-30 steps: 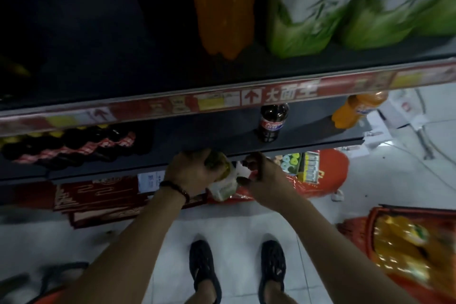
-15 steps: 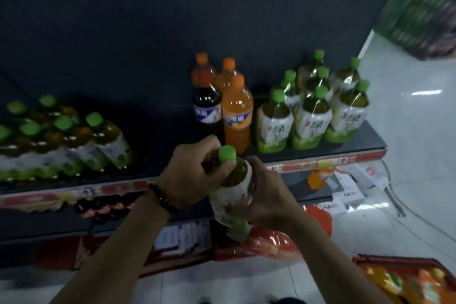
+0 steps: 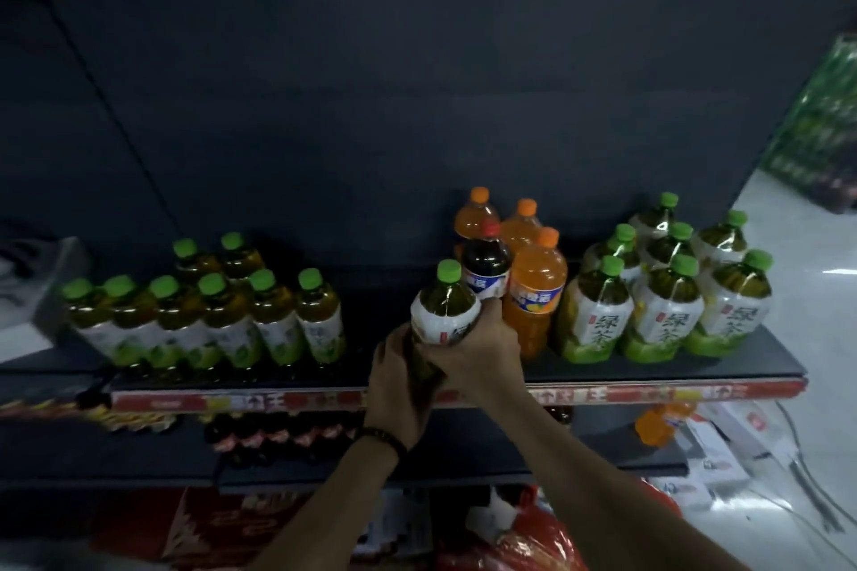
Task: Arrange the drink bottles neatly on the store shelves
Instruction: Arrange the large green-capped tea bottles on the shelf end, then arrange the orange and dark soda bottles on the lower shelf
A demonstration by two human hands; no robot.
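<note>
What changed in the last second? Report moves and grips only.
The green tea bottle rose from near the lower shelf to the upper shelf, in front of the cola bottle. The left hand slid from its neck to lower down. Both hands keep hold, the right hand round its body.

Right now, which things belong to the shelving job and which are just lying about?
Job: green tea bottle gripped by left hand and right hand; shelf; shelved green tea bottles; orange soda bottles; cola bottle.
Lying about: red bag; papers on the floor.
</note>
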